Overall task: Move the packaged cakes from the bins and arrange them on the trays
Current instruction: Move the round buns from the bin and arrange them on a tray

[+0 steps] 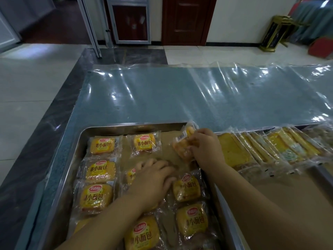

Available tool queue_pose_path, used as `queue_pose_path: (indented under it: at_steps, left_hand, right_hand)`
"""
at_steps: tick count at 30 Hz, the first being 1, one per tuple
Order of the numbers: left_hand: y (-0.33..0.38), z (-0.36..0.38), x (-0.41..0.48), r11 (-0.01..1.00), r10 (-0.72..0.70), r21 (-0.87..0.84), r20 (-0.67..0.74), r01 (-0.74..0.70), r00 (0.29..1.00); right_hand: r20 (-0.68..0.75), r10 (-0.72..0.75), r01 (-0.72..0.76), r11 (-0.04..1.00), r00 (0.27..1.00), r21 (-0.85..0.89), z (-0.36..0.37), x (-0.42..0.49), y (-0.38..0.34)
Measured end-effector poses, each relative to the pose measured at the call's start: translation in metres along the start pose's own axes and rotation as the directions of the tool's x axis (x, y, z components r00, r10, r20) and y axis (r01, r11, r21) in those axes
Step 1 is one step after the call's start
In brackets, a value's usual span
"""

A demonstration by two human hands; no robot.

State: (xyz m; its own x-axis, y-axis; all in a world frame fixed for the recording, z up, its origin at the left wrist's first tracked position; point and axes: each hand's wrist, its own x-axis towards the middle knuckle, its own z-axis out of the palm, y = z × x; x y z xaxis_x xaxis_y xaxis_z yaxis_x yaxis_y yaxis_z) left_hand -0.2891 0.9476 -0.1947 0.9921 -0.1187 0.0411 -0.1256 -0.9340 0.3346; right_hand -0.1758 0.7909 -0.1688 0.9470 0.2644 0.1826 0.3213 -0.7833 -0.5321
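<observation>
Pinching a crinkly clear-wrapped cake, the right hand hovers over the steel tray; left hand lies flat, spread.

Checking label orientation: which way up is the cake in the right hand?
Label-down: the held cake shows its barcode back, gripped by the right hand.

- Counter: blue-grey top under glossy clear film, dark stone edge toward 9 o'clock.
- Floor: pale tiles with a dark inset band at 12 o'clock.
- Far wall, 12 o'clock: dark wooden door; beside it an aluminium-framed door.
- 2 o'clock: black-and-gold stand, red chairs.
</observation>
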Motion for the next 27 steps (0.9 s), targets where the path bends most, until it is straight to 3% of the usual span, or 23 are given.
queue_pose_path:
  at_steps: [3,4,6,8,11,13,15,19,27]
  left_hand:
    - [-0.007,-0.012,0.007,0.981,-0.175,-0.122,-0.217,0.151,0.96]
    - [-0.011,-0.015,0.009,0.973,-0.216,-0.136,-0.257,0.186,0.942]
    - [-0.018,-0.016,0.012,0.963,-0.257,-0.146,-0.267,0.224,0.929]
    - [-0.022,-0.014,0.013,0.963,-0.254,-0.14,-0.204,0.228,0.945]
    - [-0.021,-0.009,0.012,0.979,-0.18,-0.117,-0.093,0.169,0.979]
    - [-0.019,-0.005,0.011,0.985,-0.126,-0.123,-0.019,0.122,0.992]
    - [-0.016,-0.003,0.011,0.991,-0.071,-0.107,0.034,0.075,0.997]
    - [-0.013,-0.002,0.013,0.997,-0.022,-0.073,0.034,0.025,0.999]
    - [-0.006,0.002,0.021,1.0,0.008,-0.006,0.088,-0.008,0.996]
  right_hand:
    - [-0.098,-0.369,0.349,0.92,0.924,-0.177,-0.004,-0.005,-0.003]
    - [-0.025,-0.454,0.438,0.871,0.891,-0.221,-0.003,-0.006,-0.001]
    - [0.174,-0.458,0.486,0.855,0.872,-0.182,-0.001,-0.01,0.002]
    - [0.319,-0.337,0.376,0.924,0.886,-0.068,0.001,-0.017,0.008]
    - [0.354,-0.2,0.145,0.974,0.913,0.176,-0.003,-0.023,0.01]
    - [0.318,-0.129,0.048,0.967,0.939,0.25,-0.008,-0.021,0.01]
    - [0.255,-0.072,0.015,0.975,0.964,0.22,-0.011,-0.017,0.01]
    - [0.123,0.006,-0.03,0.98,0.992,0.197,-0.014,-0.007,0.007]
    - [0.044,0.186,-0.186,0.879,0.982,0.44,-0.019,0.01,0.004]
